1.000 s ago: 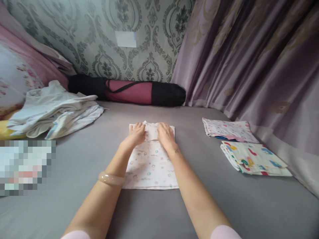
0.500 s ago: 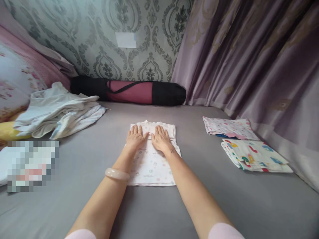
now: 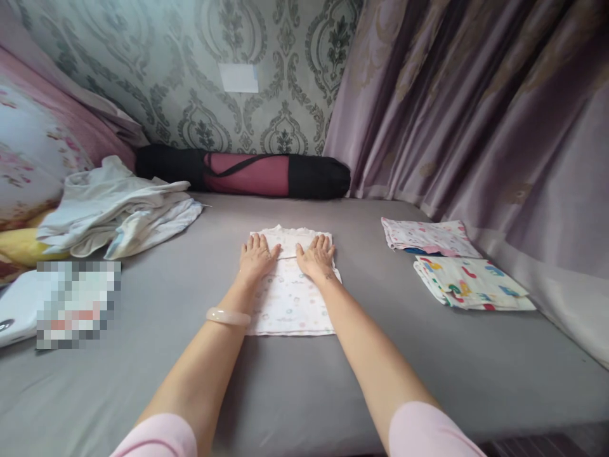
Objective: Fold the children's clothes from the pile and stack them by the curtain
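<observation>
A white garment [image 3: 290, 301] with small pastel prints lies flat on the grey sheet in front of me, its far end folded over toward me. My left hand [image 3: 258, 256] rests palm down on the left side of the folded part, fingers stretched out. On the right side of that fold, my right hand [image 3: 314, 254] also lies flat with its fingers extended. Neither hand grips the cloth. A pale bangle [image 3: 228, 316] circles my left forearm.
Folded pieces, a pink-and-white printed cloth [image 3: 428, 236] and a colourful patterned cloth [image 3: 473, 284], lie at the right. Crumpled light clothes [image 3: 128, 203] and a blurred-out item [image 3: 78, 304] are at the left. A black-and-maroon long bag [image 3: 247, 173] lies along the wall.
My right hand has slid right, away from my left hand, along the folded part. My left hand stays nearly in place. The view has shifted slightly.
</observation>
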The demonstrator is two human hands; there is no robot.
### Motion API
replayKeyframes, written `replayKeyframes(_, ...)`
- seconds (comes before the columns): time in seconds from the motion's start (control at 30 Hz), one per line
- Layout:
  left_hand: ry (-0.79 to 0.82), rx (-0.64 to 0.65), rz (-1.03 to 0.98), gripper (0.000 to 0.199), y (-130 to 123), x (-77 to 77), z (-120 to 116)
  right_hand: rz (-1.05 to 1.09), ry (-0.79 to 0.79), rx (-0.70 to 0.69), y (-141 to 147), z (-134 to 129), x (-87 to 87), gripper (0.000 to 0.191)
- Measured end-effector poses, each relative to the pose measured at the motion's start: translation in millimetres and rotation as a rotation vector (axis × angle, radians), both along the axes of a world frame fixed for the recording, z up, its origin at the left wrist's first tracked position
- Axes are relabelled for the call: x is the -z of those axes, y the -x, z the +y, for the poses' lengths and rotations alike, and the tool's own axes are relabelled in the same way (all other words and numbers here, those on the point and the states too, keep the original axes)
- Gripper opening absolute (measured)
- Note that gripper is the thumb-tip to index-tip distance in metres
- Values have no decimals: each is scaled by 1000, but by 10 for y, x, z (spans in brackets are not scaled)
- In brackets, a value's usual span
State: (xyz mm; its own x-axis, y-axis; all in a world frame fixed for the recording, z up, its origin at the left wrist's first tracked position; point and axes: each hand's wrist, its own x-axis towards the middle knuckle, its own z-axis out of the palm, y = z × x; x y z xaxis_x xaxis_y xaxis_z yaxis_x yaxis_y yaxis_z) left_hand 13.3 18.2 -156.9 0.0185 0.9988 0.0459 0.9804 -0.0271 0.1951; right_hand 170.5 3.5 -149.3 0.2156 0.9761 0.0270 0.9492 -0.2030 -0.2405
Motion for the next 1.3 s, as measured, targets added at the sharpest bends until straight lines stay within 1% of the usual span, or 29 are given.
replayKeyframes(0.1,-61,26,22,73,6,14,-21,22,54,-98,-94,-9,-32,84)
replayKeyframes(0.2,-108,84,54,70,39,3,-56,31,113,-286,-232,-71,-85,79)
replayKeyframes(0.3,-144,188,98,65,107,-10,-98,17,120,-448,-368,-206,-122,77)
replayKeyframes(0.37,-148,266,128,64,166,-7,-134,9,108,-499,-444,-321,-127,76)
replayKeyframes(0.5,-145,371,180,66,297,3,-268,17,95,-569,-571,-554,-108,73)
replayKeyframes(0.63,-159,459,212,62,436,-47,-518,28,94,-613,-670,-786,-116,69)
replayKeyframes(0.7,-127,516,210,60,511,-84,-659,41,100,-628,-702,-904,-142,67)
replayKeyframes(0.8,-58,589,163,57,636,-126,-847,75,150,-643,-736,-1071,-196,67)
replayKeyframes(0.97,89,609,74,57,845,-194,-1093,113,191,-673,-780,-1334,-286,62)
replayKeyframes(1.03,123,631,43,56,918,-220,-1183,122,194,-691,-798,-1450,-322,60)
replayKeyframes(1.17,110,634,4,56,1046,-235,-1363,114,176,-732,-845,-1687,-359,59)
replayKeyframes(1.3,27,675,-66,52,1162,-225,-1533,130,130,-756,-915,-1879,-340,55)
